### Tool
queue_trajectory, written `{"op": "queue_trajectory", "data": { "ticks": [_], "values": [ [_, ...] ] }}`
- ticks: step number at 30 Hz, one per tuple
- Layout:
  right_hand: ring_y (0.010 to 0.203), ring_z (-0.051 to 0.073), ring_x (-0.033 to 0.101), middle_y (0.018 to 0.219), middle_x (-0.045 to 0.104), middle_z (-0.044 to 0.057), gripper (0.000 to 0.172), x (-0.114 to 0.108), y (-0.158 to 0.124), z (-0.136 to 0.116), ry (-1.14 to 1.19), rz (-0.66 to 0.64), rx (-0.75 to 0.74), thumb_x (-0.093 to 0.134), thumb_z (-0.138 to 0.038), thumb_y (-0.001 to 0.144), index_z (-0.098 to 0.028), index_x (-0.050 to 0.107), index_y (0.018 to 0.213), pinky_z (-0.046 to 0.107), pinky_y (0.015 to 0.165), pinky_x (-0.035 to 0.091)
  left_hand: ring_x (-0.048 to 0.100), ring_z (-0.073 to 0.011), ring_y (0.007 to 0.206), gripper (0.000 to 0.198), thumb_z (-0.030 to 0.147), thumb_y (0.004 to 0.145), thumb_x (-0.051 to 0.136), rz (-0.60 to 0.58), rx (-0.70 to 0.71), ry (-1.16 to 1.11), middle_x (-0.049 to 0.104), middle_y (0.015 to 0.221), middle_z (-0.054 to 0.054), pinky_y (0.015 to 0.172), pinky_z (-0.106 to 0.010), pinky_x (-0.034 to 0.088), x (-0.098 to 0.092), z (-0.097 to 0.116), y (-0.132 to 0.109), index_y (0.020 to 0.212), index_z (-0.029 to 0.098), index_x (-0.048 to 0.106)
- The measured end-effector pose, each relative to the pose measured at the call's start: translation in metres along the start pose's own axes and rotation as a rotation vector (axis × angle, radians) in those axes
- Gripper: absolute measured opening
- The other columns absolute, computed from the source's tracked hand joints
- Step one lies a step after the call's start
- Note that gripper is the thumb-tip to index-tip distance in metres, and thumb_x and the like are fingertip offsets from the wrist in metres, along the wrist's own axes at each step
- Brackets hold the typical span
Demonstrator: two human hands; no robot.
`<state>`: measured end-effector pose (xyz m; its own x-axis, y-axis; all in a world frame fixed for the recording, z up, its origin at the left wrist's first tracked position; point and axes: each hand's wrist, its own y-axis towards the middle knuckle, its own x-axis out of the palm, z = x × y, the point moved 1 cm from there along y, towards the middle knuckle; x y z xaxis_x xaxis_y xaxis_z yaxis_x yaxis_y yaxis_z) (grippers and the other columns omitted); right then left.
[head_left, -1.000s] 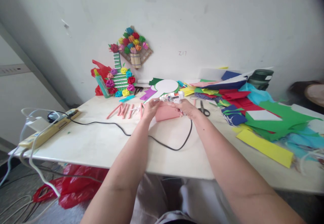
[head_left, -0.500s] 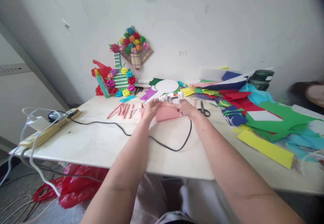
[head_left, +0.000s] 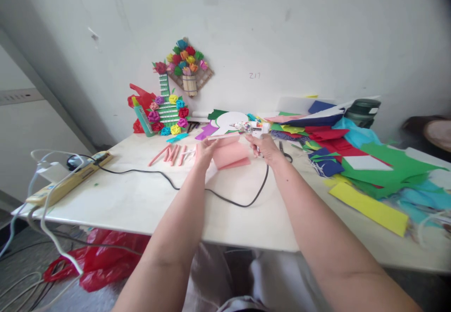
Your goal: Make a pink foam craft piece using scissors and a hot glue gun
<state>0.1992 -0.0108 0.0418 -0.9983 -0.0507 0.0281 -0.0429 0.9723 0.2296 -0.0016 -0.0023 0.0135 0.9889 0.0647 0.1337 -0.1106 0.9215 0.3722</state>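
My left hand is closed on the left edge of a folded pink paper sheet that rests on the white table. My right hand grips a white hot glue gun, its nozzle pointing left over the sheet's top edge. The gun's black cord loops across the table toward a power strip at the left. Several rolled pink paper sticks lie just left of my left hand.
Scissors lie right of my right hand. A heap of coloured paper and a yellow strip cover the table's right side. Paper-flower crafts lean against the wall. A red bag sits on the floor.
My right hand has moved the glue gun to the right and slightly up along the sheet's top edge. More of the pink sheet now shows between my hands.
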Motion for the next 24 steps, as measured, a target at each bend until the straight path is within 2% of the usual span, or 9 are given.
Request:
{"op": "queue_trajectory", "data": {
  "ticks": [3,7,12,15,20,24],
  "values": [
    [0.028,0.004,0.035,0.041,0.044,-0.006,0.038,-0.008,0.005,0.006,-0.029,0.112,0.001,0.074,-0.044,0.060,-0.016,0.048,0.058,0.019,0.027,0.027,0.055,-0.0117,0.048,0.035,0.043,0.062,0.072,-0.004,-0.015,-0.092,0.062,0.060,-0.002,0.044,-0.022,0.040,-0.003,0.003,0.000,0.077,0.012,0.063],
    [0.028,0.005,0.035,0.040,0.045,-0.006,0.034,-0.016,0.010,0.014,-0.009,0.245,0.073,0.075,-0.040,0.059,-0.017,0.050,0.064,0.019,0.028,0.029,0.052,-0.0103,0.044,0.034,0.042,0.063,0.072,-0.029,0.003,-0.186,0.059,0.056,-0.001,0.042,-0.022,0.039,-0.008,0.002,0.002,0.074,0.012,0.061],
    [0.028,0.005,0.034,0.039,0.045,-0.007,0.032,-0.023,0.013,0.018,0.021,0.287,0.140,0.074,-0.038,0.062,-0.017,0.051,0.070,0.019,0.028,0.029,0.043,-0.0072,0.034,0.033,0.042,0.064,0.070,-0.102,-0.020,-0.168,0.053,0.050,0.001,0.035,-0.020,0.030,-0.011,0.002,0.004,0.073,0.012,0.060],
    [0.029,0.005,0.034,0.040,0.045,-0.006,0.029,-0.027,0.013,0.018,0.045,0.218,0.187,0.071,-0.036,0.065,-0.016,0.052,0.069,0.018,0.028,0.029,0.045,-0.0074,0.036,0.033,0.041,0.063,0.072,-0.142,-0.053,-0.168,0.055,0.052,0.001,0.034,-0.020,0.028,-0.012,0.004,0.003,0.074,0.012,0.059],
    [0.029,0.004,0.031,0.043,0.048,-0.003,0.020,-0.032,0.007,0.012,0.098,-0.053,0.280,0.066,-0.030,0.068,-0.014,0.055,0.071,0.019,0.029,0.028,0.046,-0.0080,0.037,0.030,0.036,0.062,0.073,-0.226,-0.093,-0.169,0.054,0.053,0.001,0.033,-0.019,0.027,-0.014,0.005,0.003,0.076,0.013,0.059],
    [0.029,0.003,0.028,0.044,0.048,-0.003,0.020,-0.033,0.001,0.005,0.130,-0.202,0.318,0.067,-0.028,0.066,-0.014,0.054,0.071,0.018,0.030,0.027,0.045,-0.0080,0.036,0.030,0.035,0.062,0.074,-0.258,-0.114,-0.160,0.054,0.053,0.001,0.032,-0.020,0.027,-0.015,0.008,0.002,0.076,0.012,0.060]
  ]
}}
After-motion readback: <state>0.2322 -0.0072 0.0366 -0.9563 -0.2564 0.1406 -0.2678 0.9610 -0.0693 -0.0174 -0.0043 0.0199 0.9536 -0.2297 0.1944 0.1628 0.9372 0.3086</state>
